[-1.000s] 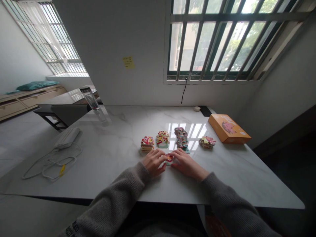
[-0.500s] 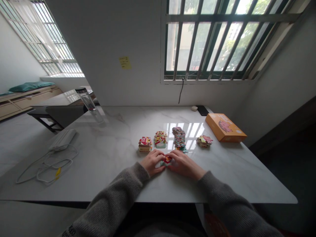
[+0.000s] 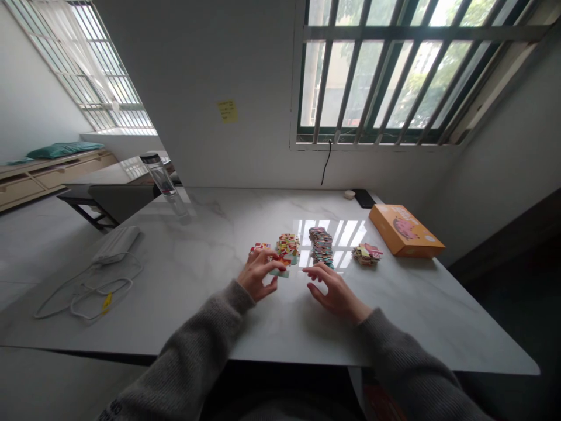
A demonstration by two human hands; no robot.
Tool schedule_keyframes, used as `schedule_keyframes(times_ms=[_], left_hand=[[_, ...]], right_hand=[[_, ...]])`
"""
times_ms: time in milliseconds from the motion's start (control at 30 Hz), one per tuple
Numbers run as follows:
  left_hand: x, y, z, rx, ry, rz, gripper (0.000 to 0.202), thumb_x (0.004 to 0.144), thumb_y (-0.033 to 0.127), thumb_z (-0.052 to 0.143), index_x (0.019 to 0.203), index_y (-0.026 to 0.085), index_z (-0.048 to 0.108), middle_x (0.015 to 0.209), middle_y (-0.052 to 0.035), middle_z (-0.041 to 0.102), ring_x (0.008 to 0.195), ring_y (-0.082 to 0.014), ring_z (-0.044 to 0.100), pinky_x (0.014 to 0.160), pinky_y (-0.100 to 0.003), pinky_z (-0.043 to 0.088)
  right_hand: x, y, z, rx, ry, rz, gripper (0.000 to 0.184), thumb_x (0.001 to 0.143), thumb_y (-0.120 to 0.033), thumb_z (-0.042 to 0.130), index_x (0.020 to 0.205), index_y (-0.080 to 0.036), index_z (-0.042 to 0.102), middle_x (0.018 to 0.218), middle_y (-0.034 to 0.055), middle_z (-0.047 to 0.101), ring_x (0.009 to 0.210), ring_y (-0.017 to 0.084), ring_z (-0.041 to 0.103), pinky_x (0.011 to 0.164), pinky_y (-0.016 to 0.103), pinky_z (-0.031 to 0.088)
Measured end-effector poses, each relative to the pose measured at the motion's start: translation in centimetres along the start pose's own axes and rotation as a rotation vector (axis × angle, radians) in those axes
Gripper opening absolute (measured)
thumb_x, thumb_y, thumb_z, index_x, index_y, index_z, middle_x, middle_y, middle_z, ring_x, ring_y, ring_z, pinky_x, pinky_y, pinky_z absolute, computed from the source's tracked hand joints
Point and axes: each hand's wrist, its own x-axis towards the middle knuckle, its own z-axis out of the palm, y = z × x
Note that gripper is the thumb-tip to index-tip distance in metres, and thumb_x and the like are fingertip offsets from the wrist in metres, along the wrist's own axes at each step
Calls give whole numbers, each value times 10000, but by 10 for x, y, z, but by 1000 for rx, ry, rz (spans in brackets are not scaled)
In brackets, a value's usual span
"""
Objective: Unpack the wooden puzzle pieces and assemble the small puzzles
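Observation:
My left hand [image 3: 258, 275] is raised a little over the marble-look table, gripping small jigsaw puzzle pieces [image 3: 281, 272], orange-red and pale green, at its fingertips. How many pieces it holds I cannot tell. Partly hidden behind that hand is a stack of red and yellow pieces [image 3: 262, 247]. Just beyond the fingers sits a second pile of pieces [image 3: 288, 242], mostly yellow and red. My right hand [image 3: 333, 290] has its fingers apart and holds nothing, below a long row of stacked pieces [image 3: 321, 245]. Farther right lies a smaller pile of pieces [image 3: 367, 254].
An orange box [image 3: 407, 229] rests near the right edge, with a black phone [image 3: 363, 198] and a small white case [image 3: 349, 194] behind it. On the left are a clear bottle [image 3: 158, 174], a white power bank-like block [image 3: 116, 244] and a coiled white cable [image 3: 94, 295].
Both hands were together over the pieces. Now they are apart: my left hand has moved left and forward with the pieces, and my right hand has let go. The view has shifted slightly.

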Motion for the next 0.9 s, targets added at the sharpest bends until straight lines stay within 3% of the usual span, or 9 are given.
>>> schedule_keyframes(times_ms=[133,300,467,667,800,900], left_hand=[[13,-32,-19,24,73,-128,281,727,95,619,968,234,660,1106,-48,602,1044,-249,528,981,-424,435],[11,-62,-16,-22,83,-179,225,734,109,566,925,209,629,1062,-52,608,1009,-245,537,970,-429,442],[3,-66,-8,-16,63,-167,200,734,124,547,892,212,631,1054,-52,602,984,-244,521,953,-432,439],[-1,-67,-6,-59,31,-221,201,740,122,520,891,210,619,1161,-65,599,1085,-262,503,1006,-464,428],[-2,-70,-4,-113,24,-245,213,749,121,506,907,211,616,1178,-69,622,1111,-271,504,1017,-488,422],[-2,-72,-2,-138,20,-258,215,736,124,511,904,211,613,1164,-70,624,1112,-269,512,1025,-486,427]], right_hand=[[0,-1,0,-2,-5,2,328,940,-172,525,1259,-242,558,990,74,611,845,182,610,761,332,543],[-1,2,2,-4,-5,23,350,960,-179,478,1294,-253,552,932,62,622,791,179,596,744,330,534],[-3,4,2,-8,-1,30,338,971,-185,455,1286,-241,565,855,34,628,717,155,579,704,298,515],[-5,7,6,-26,4,39,282,976,-202,456,1211,-220,610,822,29,648,667,142,580,670,279,502],[3,7,4,-119,-18,-51,278,986,-181,426,1169,-214,633,852,60,664,754,185,595,746,331,497],[22,4,-2,-265,-122,-160,291,986,-170,421,1170,-211,642,861,80,659,808,220,575,811,386,466]])
